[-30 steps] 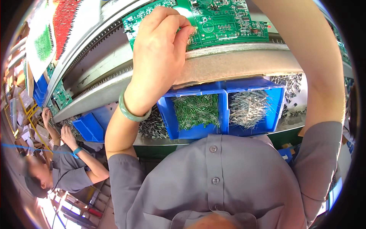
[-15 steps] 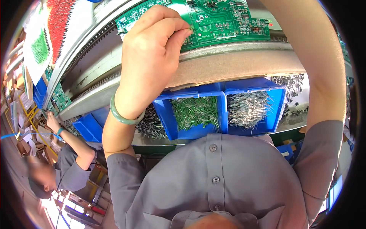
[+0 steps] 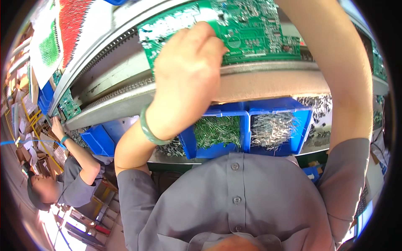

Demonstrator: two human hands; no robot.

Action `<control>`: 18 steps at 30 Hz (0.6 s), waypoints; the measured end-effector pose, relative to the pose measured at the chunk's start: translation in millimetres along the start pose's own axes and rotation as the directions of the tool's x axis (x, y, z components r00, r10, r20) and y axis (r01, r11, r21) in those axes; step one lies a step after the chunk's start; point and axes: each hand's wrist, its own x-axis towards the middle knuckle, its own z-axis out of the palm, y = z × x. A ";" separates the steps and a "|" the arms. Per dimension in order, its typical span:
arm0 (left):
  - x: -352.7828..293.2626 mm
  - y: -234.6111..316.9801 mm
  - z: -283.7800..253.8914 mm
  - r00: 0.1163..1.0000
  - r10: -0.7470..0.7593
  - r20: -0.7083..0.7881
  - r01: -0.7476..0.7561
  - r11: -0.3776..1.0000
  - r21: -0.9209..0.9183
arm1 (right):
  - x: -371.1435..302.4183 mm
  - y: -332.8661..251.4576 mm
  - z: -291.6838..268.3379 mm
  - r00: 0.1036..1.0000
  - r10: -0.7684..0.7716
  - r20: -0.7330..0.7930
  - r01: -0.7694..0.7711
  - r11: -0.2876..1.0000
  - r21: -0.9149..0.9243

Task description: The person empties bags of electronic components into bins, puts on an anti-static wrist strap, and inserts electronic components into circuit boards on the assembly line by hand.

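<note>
My left hand [image 3: 190, 69], wearing a pale green bangle [image 3: 151, 127], is over the near left part of a green circuit board [image 3: 261, 44] in the head view. Its fingers are curled closed with the knuckles up. The fingertips are partly hidden and smeared, so any small part between them cannot be made out. The board carries many small components and lies on a metal rail [image 3: 268, 67]. My right forearm [image 3: 341, 71] reaches past the board's right end. The right hand itself is outside the top of the picture.
Nearer me, a blue bin [image 3: 190, 144] holds green-bodied leaded components [image 3: 217, 130]; another blue bin [image 3: 303, 138] holds pale leaded ones [image 3: 274, 127]. Dark leaded parts [image 3: 171, 147] lie left of them. At far left a co-worker's hand [image 3: 57, 127] is by another board [image 3: 69, 104].
My left hand has moved right and nearer, turning from a visible pinch to curled fingers with hidden tips. The whole view has shifted slightly. My right arm remains stretched up past the board.
</note>
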 end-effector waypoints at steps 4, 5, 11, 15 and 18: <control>1.3 8.0 6.6 0.999 0.033 0.009 -0.033 0.999 -0.010 | -0.3 -0.9 -6.4 0.999 0.022 -0.047 -0.020 0.999 0.047; 3.8 10.6 7.8 0.999 0.036 -0.010 -0.037 0.999 -0.024 | -0.1 -0.3 -11.7 0.998 0.034 -0.054 -0.031 0.998 0.058; 8.3 11.4 -4.4 0.997 0.073 0.037 -0.074 0.997 0.012 | -35.2 -49.7 -91.3 0.944 0.330 0.007 -0.327 0.932 0.154; 24.3 -10.3 -35.0 0.984 -0.138 -0.114 0.140 0.990 0.010 | -63.8 -60.4 -115.2 0.666 0.733 0.139 -0.692 0.537 0.483; 51.0 -51.3 -43.8 0.958 -0.220 -0.184 0.250 0.955 0.159 | -103.8 -55.1 -129.9 0.751 0.642 0.150 -0.653 0.690 0.312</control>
